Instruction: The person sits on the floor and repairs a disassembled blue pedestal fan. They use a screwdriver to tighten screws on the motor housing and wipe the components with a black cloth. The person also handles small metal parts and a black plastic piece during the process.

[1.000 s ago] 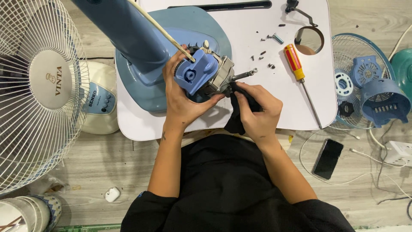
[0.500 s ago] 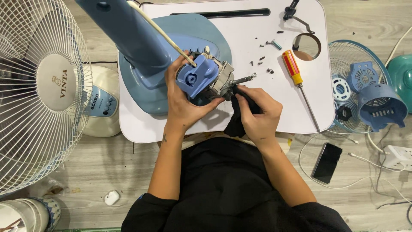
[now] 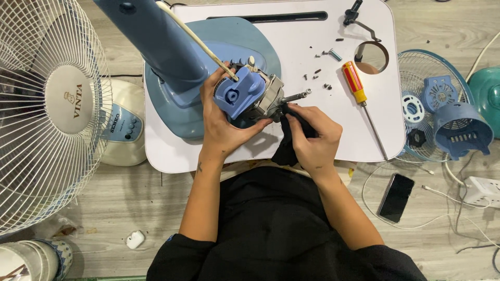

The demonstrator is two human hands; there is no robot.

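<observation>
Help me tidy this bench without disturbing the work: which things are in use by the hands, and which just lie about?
In use:
- fan motor, gripped by the left hand
- black cloth, held by the right hand at the motor shaft

Lying about:
- red-and-yellow screwdriver
- loose screws
- phone
- blue motor cover
- white fan grille

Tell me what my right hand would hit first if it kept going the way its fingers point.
Most likely the fan motor: the right hand, holding a black cloth, points up-left at its metal shaft, which lies just ahead. Depth is hard to judge.
</observation>
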